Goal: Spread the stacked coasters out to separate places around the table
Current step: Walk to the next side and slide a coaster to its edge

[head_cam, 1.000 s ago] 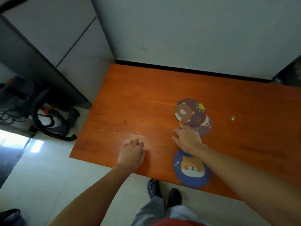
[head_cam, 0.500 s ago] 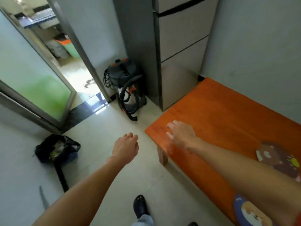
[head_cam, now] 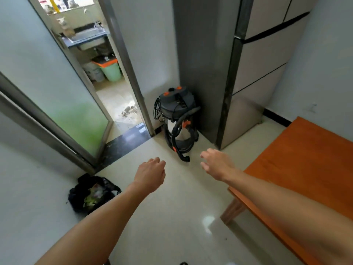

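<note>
No coaster is in view now. Only the left end of the orange wooden table shows at the right edge of the head view. My left hand hangs over the pale floor tiles, fingers loosely curled, holding nothing. My right hand is stretched out over the floor just left of the table's corner, fingers apart and empty. Both forearms reach in from the bottom of the frame.
A grey vacuum cleaner with a black hose stands against a tall grey fridge. A black bag lies on the floor by the wall. A glass sliding door stands open onto another room with bins.
The view has swung left, away from the table, so the coasters have left the frame. My right hand has come off the table edge and both hands now hover over the floor.
</note>
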The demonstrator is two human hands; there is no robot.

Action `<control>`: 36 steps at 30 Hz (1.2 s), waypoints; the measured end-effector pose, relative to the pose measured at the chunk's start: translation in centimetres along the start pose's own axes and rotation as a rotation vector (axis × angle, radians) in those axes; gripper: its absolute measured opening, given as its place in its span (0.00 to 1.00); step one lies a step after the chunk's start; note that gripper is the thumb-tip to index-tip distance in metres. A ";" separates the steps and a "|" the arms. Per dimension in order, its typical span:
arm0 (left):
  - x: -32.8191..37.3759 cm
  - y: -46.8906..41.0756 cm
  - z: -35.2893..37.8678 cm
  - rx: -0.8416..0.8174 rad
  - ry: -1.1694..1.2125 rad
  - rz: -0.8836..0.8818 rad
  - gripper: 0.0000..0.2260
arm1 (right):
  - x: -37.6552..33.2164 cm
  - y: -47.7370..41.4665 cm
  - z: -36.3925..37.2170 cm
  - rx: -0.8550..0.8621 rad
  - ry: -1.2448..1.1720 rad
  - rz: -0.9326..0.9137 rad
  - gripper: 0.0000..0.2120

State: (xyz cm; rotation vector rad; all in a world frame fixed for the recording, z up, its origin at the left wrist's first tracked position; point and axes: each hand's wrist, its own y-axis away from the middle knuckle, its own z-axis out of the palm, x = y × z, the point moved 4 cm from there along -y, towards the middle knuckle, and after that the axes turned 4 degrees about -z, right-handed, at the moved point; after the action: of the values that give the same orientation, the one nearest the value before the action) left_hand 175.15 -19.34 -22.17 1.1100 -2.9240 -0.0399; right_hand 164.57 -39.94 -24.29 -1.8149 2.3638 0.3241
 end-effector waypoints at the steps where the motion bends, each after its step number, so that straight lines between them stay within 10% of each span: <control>1: -0.4 -1.5 -0.2 0.004 0.001 0.018 0.09 | 0.2 -1.1 -0.1 0.004 0.007 0.007 0.15; 22: 11.0 -38.4 -0.9 -0.119 -0.021 0.539 0.10 | 24.6 -16.5 -3.8 0.039 -0.082 0.543 0.15; 36: 29.1 -52.6 2.5 -0.272 0.024 1.174 0.10 | 34.0 -8.8 -3.4 0.113 -0.191 1.314 0.13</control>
State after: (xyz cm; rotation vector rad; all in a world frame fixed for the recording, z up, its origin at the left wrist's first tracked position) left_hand 188.21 -77.92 -26.04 -0.6764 -2.9041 -0.3682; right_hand 164.24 -74.70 -30.02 0.0536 2.9270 0.4184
